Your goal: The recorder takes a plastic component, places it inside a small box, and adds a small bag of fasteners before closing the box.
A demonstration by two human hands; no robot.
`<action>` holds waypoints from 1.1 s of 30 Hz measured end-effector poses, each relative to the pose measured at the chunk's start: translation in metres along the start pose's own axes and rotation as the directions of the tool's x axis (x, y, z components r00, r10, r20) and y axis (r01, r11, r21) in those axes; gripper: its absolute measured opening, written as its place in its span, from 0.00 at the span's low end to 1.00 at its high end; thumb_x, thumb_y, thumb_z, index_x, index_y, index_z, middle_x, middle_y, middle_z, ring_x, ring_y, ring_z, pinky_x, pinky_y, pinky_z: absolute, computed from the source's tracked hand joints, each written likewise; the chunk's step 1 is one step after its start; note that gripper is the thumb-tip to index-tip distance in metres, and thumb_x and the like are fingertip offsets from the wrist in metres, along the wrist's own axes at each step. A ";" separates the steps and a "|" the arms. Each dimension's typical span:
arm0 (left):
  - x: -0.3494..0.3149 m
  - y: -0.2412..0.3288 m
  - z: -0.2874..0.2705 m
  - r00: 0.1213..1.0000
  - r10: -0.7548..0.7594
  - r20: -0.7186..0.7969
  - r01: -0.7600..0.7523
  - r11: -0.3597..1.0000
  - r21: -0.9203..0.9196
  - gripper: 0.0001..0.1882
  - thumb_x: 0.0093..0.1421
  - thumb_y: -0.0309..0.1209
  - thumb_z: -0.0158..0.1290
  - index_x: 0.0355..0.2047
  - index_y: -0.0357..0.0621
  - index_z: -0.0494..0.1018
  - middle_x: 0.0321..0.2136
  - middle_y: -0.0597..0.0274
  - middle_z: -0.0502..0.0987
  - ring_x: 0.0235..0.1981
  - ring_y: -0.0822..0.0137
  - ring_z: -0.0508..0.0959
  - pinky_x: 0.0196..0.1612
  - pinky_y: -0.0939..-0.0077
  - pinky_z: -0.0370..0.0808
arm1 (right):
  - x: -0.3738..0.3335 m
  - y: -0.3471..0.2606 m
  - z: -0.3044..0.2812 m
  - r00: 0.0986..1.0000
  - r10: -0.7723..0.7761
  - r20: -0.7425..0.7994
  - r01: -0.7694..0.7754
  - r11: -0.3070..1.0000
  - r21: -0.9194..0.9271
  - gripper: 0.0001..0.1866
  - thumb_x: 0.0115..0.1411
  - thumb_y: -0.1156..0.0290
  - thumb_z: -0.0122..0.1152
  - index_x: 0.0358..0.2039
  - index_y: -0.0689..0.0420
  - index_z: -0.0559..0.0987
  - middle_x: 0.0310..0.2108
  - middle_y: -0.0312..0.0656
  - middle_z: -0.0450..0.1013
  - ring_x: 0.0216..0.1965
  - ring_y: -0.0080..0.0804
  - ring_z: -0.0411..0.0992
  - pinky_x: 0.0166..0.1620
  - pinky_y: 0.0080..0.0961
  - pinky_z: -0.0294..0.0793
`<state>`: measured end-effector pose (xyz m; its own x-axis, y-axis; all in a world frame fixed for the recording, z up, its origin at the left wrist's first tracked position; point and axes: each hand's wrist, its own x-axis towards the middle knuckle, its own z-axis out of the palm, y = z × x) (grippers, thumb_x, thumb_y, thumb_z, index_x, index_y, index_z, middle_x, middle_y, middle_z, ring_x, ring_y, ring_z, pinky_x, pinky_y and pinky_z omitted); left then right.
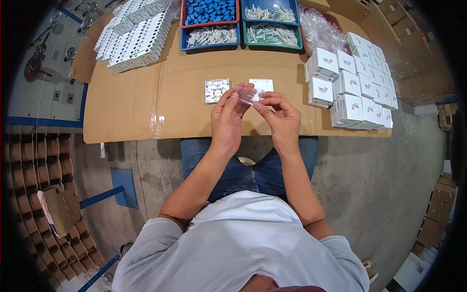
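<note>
Between my two hands, over the near part of the cardboard-covered table, is a small clear plastic bag (249,95) with something white inside. My left hand (227,119) pinches its left side, and my right hand (281,117) grips the right edge with thumb and fingers. Just beyond my left hand lies a square white frame-like part (216,89) with its inner fittings showing. A flat white square plate (261,85) rests behind the bag, partly hidden by it and my fingers.
Trays stand along the far edge: a red tray (183,24) of blue pieces, and blue and green trays (272,47) of small white parts. White units (138,46) are stacked at far left, white boxes (357,87) at right. Clear bags (321,30) fill a red bin behind them.
</note>
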<state>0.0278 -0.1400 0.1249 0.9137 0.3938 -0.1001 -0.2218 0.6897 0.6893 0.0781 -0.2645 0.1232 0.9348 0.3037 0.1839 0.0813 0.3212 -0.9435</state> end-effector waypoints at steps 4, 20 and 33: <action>0.000 0.003 -0.001 0.999 0.017 -0.030 -0.015 0.997 0.080 0.15 0.73 0.30 0.48 0.55 0.36 0.73 0.53 0.47 0.79 0.52 0.63 0.80 0.57 0.66 0.75 | 0.001 0.000 -0.001 0.997 -0.051 -0.057 0.048 0.997 -0.056 0.08 0.56 0.85 0.70 0.37 0.66 0.83 0.46 0.42 0.73 0.45 0.28 0.76 0.49 0.22 0.79; -0.002 0.005 -0.005 0.976 0.213 0.041 -0.211 0.895 0.394 0.16 0.70 0.21 0.51 0.57 0.32 0.71 0.46 0.49 0.81 0.45 0.66 0.82 0.50 0.73 0.81 | 0.003 -0.015 -0.004 0.944 -0.325 0.054 0.297 0.767 -0.568 0.06 0.56 0.83 0.69 0.34 0.62 0.83 0.36 0.41 0.78 0.28 0.22 0.72 0.29 0.18 0.71; 0.006 0.024 -0.019 0.897 0.280 0.342 -0.433 0.409 0.803 0.27 0.62 0.19 0.55 0.62 0.44 0.70 0.54 0.55 0.76 0.49 0.65 0.79 0.53 0.66 0.76 | 0.000 -0.003 -0.006 0.992 -0.102 0.075 0.122 0.932 -0.343 0.05 0.62 0.78 0.66 0.39 0.63 0.82 0.36 0.38 0.78 0.31 0.20 0.76 0.34 0.16 0.75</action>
<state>0.0217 -0.1094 0.1267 0.8740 0.3389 0.3483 -0.2132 -0.3766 0.9015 0.0798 -0.2714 0.1244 0.8930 0.3361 0.2994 0.3080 0.0288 -0.9510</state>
